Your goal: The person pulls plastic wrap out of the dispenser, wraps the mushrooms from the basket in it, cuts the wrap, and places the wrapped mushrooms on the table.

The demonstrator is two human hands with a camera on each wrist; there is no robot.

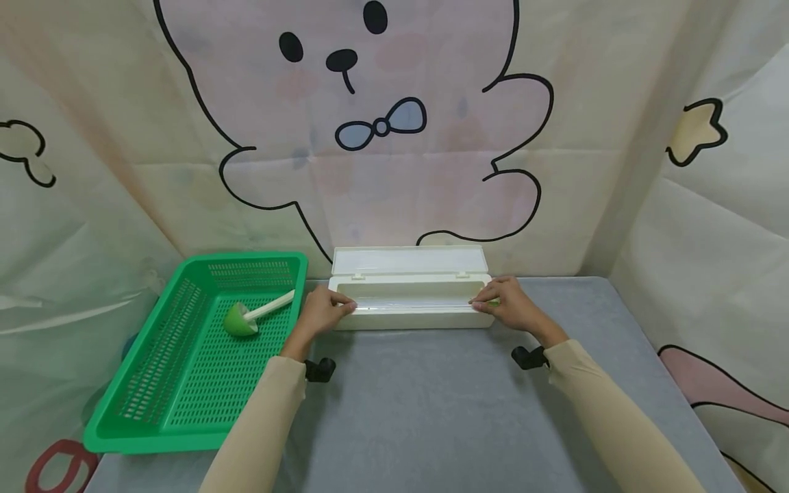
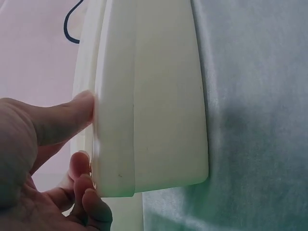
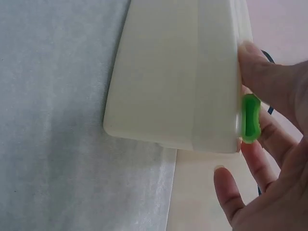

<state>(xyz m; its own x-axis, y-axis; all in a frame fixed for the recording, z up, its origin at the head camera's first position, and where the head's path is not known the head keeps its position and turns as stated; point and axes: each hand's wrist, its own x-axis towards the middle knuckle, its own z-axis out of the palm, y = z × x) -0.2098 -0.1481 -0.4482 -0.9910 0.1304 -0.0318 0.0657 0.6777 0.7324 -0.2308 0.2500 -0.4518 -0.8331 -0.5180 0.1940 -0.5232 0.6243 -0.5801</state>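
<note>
Long cream box (image 1: 409, 308), lid open, lies just right of the green basket (image 1: 185, 356). Left hand (image 1: 322, 311) and right hand (image 1: 508, 303) pinch its two ends. Likely light, stiff, smooth plastic; ends give the surest hold

The left hand (image 2: 33, 159) grips the end of the cream box (image 2: 154, 96), thumb on its rim, on the grey cloth (image 2: 255, 120).
</note>
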